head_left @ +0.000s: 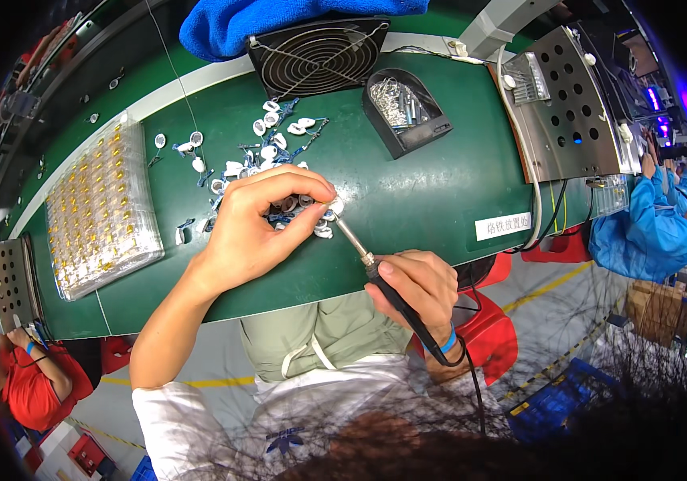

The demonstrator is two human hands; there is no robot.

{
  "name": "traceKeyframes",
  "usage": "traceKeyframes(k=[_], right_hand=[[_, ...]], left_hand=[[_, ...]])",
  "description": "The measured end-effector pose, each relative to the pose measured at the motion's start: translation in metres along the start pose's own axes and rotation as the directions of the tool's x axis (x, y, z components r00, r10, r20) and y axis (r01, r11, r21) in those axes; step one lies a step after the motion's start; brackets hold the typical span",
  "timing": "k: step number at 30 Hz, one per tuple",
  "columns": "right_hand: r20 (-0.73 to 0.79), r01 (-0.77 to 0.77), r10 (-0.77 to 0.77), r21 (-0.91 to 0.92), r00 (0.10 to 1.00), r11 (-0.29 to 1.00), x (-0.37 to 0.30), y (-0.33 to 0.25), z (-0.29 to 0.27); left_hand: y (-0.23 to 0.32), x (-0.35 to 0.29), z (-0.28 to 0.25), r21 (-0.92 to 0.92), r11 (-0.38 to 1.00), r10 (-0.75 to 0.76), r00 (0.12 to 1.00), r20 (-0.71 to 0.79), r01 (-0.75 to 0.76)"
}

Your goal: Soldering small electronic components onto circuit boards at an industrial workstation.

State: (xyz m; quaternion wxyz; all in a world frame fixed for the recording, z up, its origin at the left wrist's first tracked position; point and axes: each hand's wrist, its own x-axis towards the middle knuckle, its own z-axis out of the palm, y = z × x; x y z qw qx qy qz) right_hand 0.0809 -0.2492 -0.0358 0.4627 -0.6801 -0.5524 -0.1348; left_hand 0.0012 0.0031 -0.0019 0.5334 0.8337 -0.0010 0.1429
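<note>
My left hand [259, 220] is closed over the green workbench, thumb and forefinger pinching a small white round part [334, 209] at their tips. In my right hand [419, 282] is a soldering iron [354, 239] with a black handle and cable. Its metal tip meets or nearly meets the white part; the exact contact is too small to tell. Under and behind my left hand lies a loose heap of white oval parts [269, 152] with short blue wires. My left palm hides some of the heap.
A clear plastic tray [105, 210] with rows of gold-coloured pieces lies at the left. At the back stand a black fan [319, 58], a blue cloth [227, 32] and a black bin [431, 132] with metal bits. A perforated metal box [568, 116] is at the right. Other people sit nearby.
</note>
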Motion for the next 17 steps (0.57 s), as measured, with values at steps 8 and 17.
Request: traceKeyframes(k=[8,17], right_hand=[[-0.021,0.007,-0.007,0.015,1.0,1.0,-0.004,0.002,0.0],[-0.044,-0.074,0.079,0.096,0.996,0.993,-0.011,0.004,-0.008]], left_hand=[[0.0,0.0,0.001,-0.006,1.0,0.004,1.0,-0.006,-0.004],[0.0,-0.002,-0.001,-0.113,0.988,-0.1,0.994,0.044,0.105]])
